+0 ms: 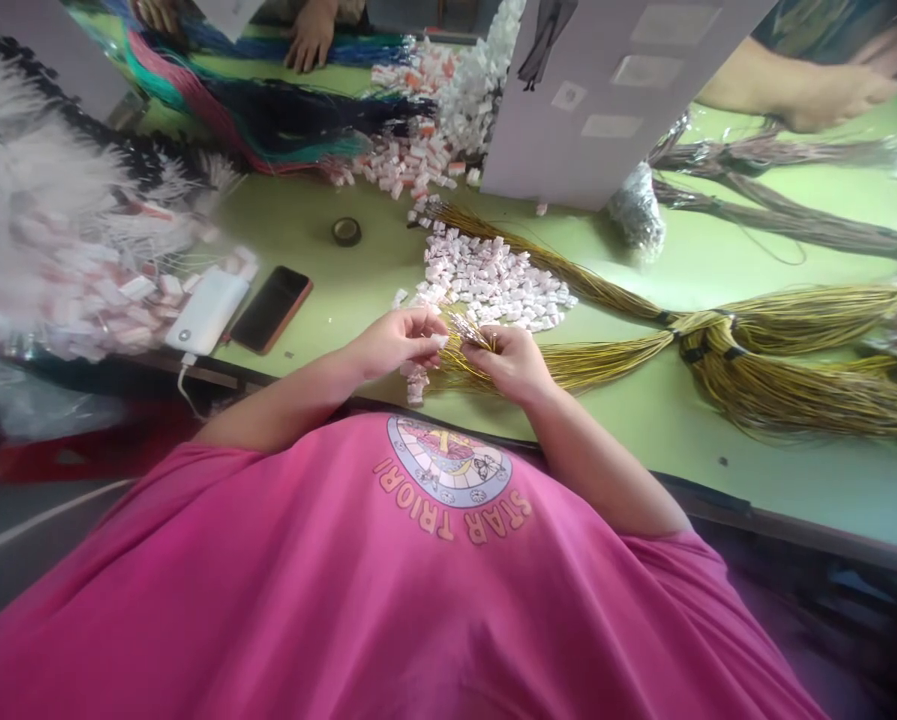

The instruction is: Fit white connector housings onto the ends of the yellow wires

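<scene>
My left hand [397,345] pinches a small white connector housing [439,341] between thumb and fingertips. Close beside it, my right hand [517,366] is closed round a bunch of yellow wires [605,362], whose shiny tips stick out toward the left hand. Whether the connector touches a wire tip is too small to tell. Just beyond both hands lies a loose pile of white connector housings [485,275]. A few more connectors [416,383] sit under the left hand, near the table edge.
Left of the hands lie a phone [272,308], a white power bank [206,310] with a cable, and a roll of tape [346,232]. Tied wire bundles [778,370] stretch right. A grey partition [560,110] stands behind; co-workers' hands [313,38] show beyond.
</scene>
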A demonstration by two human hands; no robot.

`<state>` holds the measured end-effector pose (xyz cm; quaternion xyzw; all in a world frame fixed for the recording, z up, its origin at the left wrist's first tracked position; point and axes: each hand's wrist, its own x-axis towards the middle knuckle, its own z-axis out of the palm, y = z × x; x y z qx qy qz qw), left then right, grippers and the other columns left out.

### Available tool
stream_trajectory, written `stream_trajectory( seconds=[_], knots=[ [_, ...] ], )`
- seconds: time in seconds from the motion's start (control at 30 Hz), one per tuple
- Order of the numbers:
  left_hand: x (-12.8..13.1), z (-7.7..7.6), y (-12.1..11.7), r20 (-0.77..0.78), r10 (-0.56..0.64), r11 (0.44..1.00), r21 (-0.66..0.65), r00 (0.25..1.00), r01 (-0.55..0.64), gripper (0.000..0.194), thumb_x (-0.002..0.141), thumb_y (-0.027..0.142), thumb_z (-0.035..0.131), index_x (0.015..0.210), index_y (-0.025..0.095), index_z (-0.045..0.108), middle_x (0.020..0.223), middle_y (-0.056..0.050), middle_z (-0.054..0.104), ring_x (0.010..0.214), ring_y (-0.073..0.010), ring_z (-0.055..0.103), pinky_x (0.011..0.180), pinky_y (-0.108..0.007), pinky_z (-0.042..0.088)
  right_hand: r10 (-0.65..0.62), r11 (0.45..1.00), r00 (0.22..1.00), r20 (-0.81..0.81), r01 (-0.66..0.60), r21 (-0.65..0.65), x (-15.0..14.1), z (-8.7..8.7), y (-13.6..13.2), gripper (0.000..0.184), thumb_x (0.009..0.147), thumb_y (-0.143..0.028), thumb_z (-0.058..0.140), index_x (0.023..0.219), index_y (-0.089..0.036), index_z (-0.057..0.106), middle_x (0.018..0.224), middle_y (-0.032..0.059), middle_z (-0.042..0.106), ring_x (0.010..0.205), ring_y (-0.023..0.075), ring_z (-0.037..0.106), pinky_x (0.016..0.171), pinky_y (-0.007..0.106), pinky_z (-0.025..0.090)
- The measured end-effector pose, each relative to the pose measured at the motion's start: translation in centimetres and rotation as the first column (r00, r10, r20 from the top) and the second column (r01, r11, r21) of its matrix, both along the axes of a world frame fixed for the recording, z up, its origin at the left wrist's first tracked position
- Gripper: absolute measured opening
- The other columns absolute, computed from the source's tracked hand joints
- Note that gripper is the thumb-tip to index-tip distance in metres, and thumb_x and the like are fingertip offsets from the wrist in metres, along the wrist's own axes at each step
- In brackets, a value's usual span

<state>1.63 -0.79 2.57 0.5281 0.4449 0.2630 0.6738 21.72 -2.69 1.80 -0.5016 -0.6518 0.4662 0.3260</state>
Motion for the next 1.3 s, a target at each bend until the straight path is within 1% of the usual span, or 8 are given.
stream_trajectory(
  seconds=[0.2,0.53,0.8,0.97,1.07,1.2,1.23,1.3],
  knots=[
    [-0.1,-0.2,0.1,0.003,0.015,0.999,-0.032,1.000,-0.015,0.015,0.079,0.014,0.064,0.091,0.012,0.057,0.069,-0.002,0.064,0.061,-0.0086,0.062,0.056,-0.019,0.046,-0.004,0.999,1.000,0.027,0.003,0.043,-0.1,-0.2,0.0,0.021,0.073,-0.030,0.058,0.059,-0.016,0.051,0.055,-0.0046,0.039,0.054,0.0071,0.033,0.051,0.023,0.027],
    [-0.1,-0.8,0.0,-0.014,0.021,0.997,-0.069,1.000,-0.021,0.019,0.078,0.017,0.066,0.096,0.012,0.063,0.072,-0.005,0.068,0.063,-0.0098,0.065,0.052,-0.017,0.044,-0.064,0.992,0.988,0.142,0.048,0.113,-0.5,-0.9,-0.2,0.020,0.070,-0.029,0.056,0.057,-0.016,0.049,0.053,-0.0033,0.042,0.054,0.0083,0.037,0.052,0.023,0.029],
    [0.7,0.5,-0.3,-0.102,0.072,0.997,-0.016,0.992,-0.074,0.011,0.074,0.013,0.067,0.084,0.009,0.066,0.064,-0.003,0.066,0.056,-0.0090,0.060,0.052,-0.020,0.045,-0.099,0.981,0.971,0.218,0.059,0.183,-0.7,-0.8,-0.7,0.019,0.071,-0.027,0.056,0.057,-0.016,0.049,0.053,-0.0030,0.044,0.054,0.0085,0.039,0.052,0.023,0.030],
    [1.2,0.0,-0.7,-0.138,-0.034,0.993,0.105,0.990,0.049,0.011,0.074,0.019,0.068,0.070,0.010,0.064,0.059,-0.001,0.063,0.054,-0.0079,0.058,0.054,-0.020,0.045,-0.068,0.984,0.964,0.258,0.023,0.175,-1.0,-1.1,-0.8,0.020,0.070,-0.027,0.058,0.056,-0.016,0.049,0.052,-0.0030,0.044,0.054,0.0085,0.038,0.052,0.023,0.029],
    [1.0,0.1,-0.9,-0.220,-0.058,0.982,0.165,0.974,0.096,0.014,0.076,0.025,0.066,0.072,0.011,0.065,0.062,-0.002,0.064,0.057,-0.0089,0.058,0.056,-0.021,0.045,-0.035,0.991,0.967,0.253,0.002,0.131,-1.1,-1.4,-0.7,0.020,0.071,-0.028,0.059,0.057,-0.016,0.051,0.052,-0.0033,0.044,0.054,0.0086,0.038,0.052,0.022,0.029],
    [-0.8,1.3,0.3,-0.426,-0.149,0.900,0.315,0.892,0.301,0.016,0.077,0.028,0.063,0.083,0.014,0.069,0.077,-0.004,0.067,0.069,-0.0120,0.060,0.066,-0.024,0.045,0.005,0.989,0.984,0.177,-0.031,0.144,-0.7,-1.3,-0.3,0.017,0.073,-0.029,0.059,0.062,-0.015,0.057,0.057,-0.0020,0.049,0.059,0.0100,0.042,0.056,0.024,0.033],
    [-1.5,1.5,1.1,-0.480,-0.126,0.873,0.363,0.868,0.327,0.018,0.077,0.029,0.063,0.086,0.015,0.069,0.083,-0.004,0.067,0.073,-0.0129,0.060,0.069,-0.025,0.045,-0.001,0.987,0.988,0.154,-0.024,0.161,-0.5,-1.1,-0.2,0.018,0.073,-0.029,0.059,0.062,-0.015,0.058,0.059,-0.0016,0.050,0.060,0.0103,0.043,0.058,0.024,0.033],
    [-2.8,1.1,3.0,-0.582,0.022,0.840,0.451,0.813,0.301,0.021,0.077,0.030,0.063,0.091,0.016,0.070,0.093,-0.006,0.065,0.079,-0.0149,0.059,0.074,-0.026,0.043,-0.014,0.988,0.991,0.131,-0.007,0.155,-0.2,-0.7,0.0,0.019,0.074,-0.031,0.060,0.064,-0.015,0.060,0.061,-0.0015,0.050,0.060,0.0103,0.042,0.058,0.025,0.033]
  ],
)
